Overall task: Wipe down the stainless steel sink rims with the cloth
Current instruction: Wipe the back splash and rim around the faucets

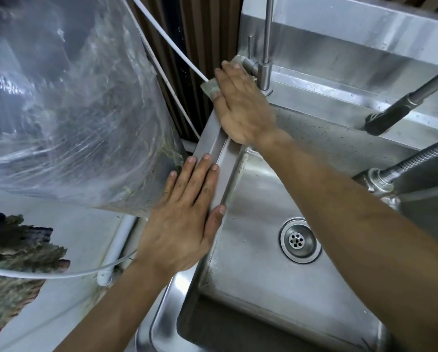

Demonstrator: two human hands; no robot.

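Observation:
The stainless steel sink has a left rim (214,146) running from the near corner up to the back corner. My right hand (240,105) lies flat on a greyish cloth (209,88) at the far end of that rim, pressing it down beside the thin faucet post (265,69). Only the cloth's edges show around the fingers. My left hand (185,214) rests flat on the same rim nearer to me, fingers spread, thumb over the inner edge of the basin, holding nothing.
A large clear plastic bag (73,118) bulges against the rim's left side. A white hose (177,102) runs behind it. A black-tipped spray hose (390,113) and a flexible metal hose (416,158) hang at right. The drain (299,240) sits in the basin.

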